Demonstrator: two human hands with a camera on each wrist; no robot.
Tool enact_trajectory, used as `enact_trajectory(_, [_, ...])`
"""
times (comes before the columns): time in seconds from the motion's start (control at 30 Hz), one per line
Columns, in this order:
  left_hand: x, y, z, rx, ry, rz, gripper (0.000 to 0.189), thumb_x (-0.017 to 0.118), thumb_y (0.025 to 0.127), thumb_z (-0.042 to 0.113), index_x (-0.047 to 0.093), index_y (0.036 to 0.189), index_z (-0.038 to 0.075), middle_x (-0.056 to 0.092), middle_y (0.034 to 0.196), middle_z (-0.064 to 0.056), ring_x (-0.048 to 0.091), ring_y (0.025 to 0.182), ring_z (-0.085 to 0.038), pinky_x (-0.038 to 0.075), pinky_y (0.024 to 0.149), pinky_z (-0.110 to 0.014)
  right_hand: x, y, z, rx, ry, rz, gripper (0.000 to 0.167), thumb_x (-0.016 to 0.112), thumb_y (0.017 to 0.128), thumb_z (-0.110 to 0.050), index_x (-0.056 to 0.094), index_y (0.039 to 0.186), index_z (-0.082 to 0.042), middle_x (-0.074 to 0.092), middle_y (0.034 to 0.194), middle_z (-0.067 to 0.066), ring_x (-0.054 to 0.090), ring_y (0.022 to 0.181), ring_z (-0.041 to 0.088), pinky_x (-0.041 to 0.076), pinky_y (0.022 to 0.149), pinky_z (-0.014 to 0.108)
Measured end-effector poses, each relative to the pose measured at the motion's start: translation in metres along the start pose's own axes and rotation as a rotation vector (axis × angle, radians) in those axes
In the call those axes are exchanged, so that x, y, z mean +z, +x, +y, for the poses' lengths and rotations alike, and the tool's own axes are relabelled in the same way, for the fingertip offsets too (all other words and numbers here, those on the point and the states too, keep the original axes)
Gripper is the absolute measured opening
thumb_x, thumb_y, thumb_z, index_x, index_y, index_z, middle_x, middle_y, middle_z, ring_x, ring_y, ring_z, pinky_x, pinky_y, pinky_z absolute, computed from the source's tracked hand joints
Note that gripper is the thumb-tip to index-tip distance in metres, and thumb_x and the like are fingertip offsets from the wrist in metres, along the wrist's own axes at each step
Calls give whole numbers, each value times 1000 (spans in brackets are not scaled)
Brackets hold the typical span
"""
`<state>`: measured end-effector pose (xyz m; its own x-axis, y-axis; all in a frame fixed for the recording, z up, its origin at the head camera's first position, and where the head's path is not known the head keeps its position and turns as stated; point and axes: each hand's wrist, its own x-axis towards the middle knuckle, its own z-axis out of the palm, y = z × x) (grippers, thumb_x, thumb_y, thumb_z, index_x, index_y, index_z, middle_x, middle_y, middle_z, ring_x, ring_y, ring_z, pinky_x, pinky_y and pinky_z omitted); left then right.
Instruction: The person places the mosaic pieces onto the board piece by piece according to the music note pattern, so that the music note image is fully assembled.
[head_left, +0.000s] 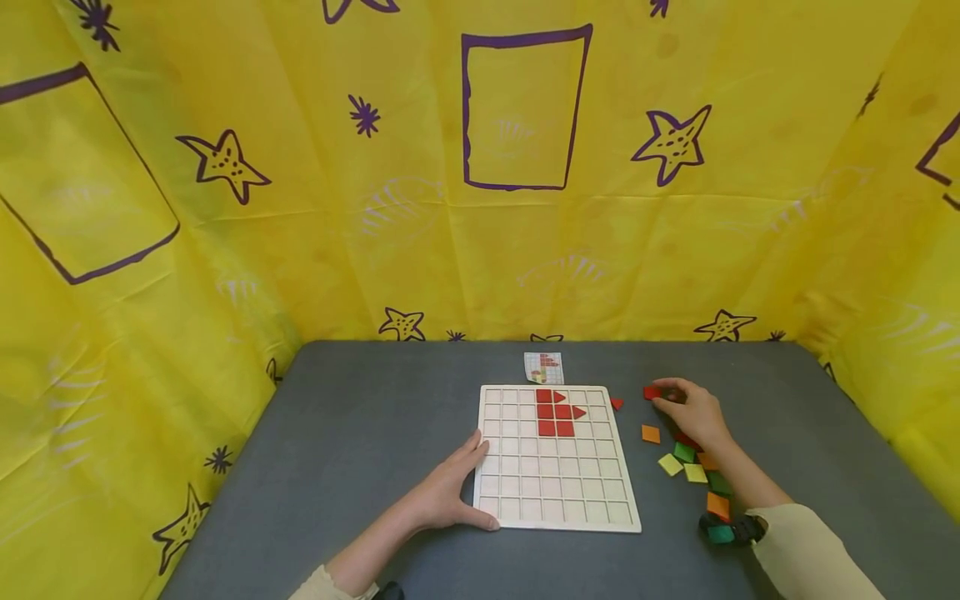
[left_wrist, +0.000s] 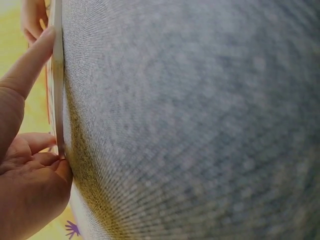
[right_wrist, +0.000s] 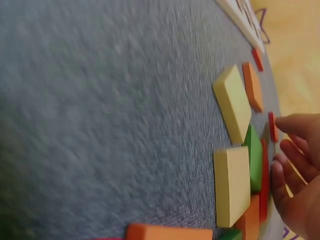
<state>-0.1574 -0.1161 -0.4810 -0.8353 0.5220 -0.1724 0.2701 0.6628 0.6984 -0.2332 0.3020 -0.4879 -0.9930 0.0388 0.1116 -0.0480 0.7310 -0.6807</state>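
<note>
A white grid board lies on the table, with red square tiles and red triangle tiles set in its upper cells. My left hand rests against the board's left edge, fingertips on the side and thumb at the near corner. Its outstretched thumb and the board edge also show in the left wrist view. To the right of the board, my right hand pinches a small red tile between thumb and fingertips. That red tile appears edge-on in the right wrist view.
Behind the board lies a printed pattern card. A red triangle sits by the board's right edge. Loose orange, yellow and green tiles are scattered below the right hand. Yellow cloth surrounds the table.
</note>
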Motion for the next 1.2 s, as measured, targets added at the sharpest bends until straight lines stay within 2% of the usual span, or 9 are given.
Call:
enact_trajectory(0.23, [1, -1, 0, 1, -1, 1, 117, 88, 66, 46, 25, 154, 3, 12, 162, -14, 17, 146, -32, 25, 110, -56, 0, 3, 5, -22, -37, -9, 37, 69, 90, -14, 63, 123, 2, 65, 104, 26, 58, 94, 39, 46, 80, 53])
enact_trajectory(0.47, [0, -1, 0, 3, 5, 4, 116, 88, 66, 47, 25, 154, 3, 12, 162, -15, 17, 146, -32, 25, 110, -56, 3, 3, 6, -28, -53, 22, 33, 72, 89, -16, 67, 116, 1, 67, 89, 14, 56, 77, 27, 44, 67, 37])
enact_trajectory(0.57, [0, -1, -1, 6, 6, 3, 116, 88, 66, 47, 25, 154, 3, 12, 162, -15, 17, 146, -32, 25, 110, -56, 3, 3, 6, -39, -66, 44, 32, 74, 88, -18, 68, 112, 1, 67, 85, 10, 56, 72, 23, 43, 64, 34])
enact_trajectory(0.67, [0, -1, -2, 7, 6, -3, 116, 87, 67, 47, 25, 154, 3, 12, 162, -14, 17, 146, -32, 24, 111, -55, 3, 2, 5, -40, -60, 64, 34, 75, 88, -22, 69, 112, 0, 69, 86, 11, 59, 74, 24, 44, 66, 34])
enact_trajectory(0.77, [0, -1, -2, 3, 7, -8, 116, 87, 67, 48, 25, 154, 4, 12, 162, -14, 17, 147, -31, 24, 111, -55, 4, -1, 0, -13, -10, 63, 39, 74, 88, -30, 69, 116, -2, 71, 94, 13, 61, 82, 27, 45, 71, 36])
enact_trajectory(0.93, [0, -1, -1, -4, 6, -5, 116, 88, 66, 47, 25, 154, 4, 12, 162, -14, 18, 146, -32, 25, 110, -56, 15, -11, -18, 31, 110, 14, 44, 75, 86, -39, 70, 117, -8, 71, 97, 9, 63, 86, 22, 48, 71, 32])
enact_trajectory(1.07, [1, -1, -1, -2, 7, 0, 116, 88, 66, 47, 25, 154, 4, 13, 162, -13, 18, 146, -32, 25, 110, -56, 28, -20, -34, -4, 183, -46, 38, 78, 84, -33, 72, 112, -9, 70, 94, 5, 61, 79, 18, 49, 64, 26])
enact_trajectory(1.2, [1, -1, -1, 1, 6, 4, 116, 88, 66, 47, 25, 154, 4, 12, 162, -13, 17, 146, -31, 25, 111, -55, 39, -27, -47, -93, 192, -104, 28, 80, 82, -26, 74, 106, -12, 68, 89, 1, 58, 75, 16, 47, 62, 25])
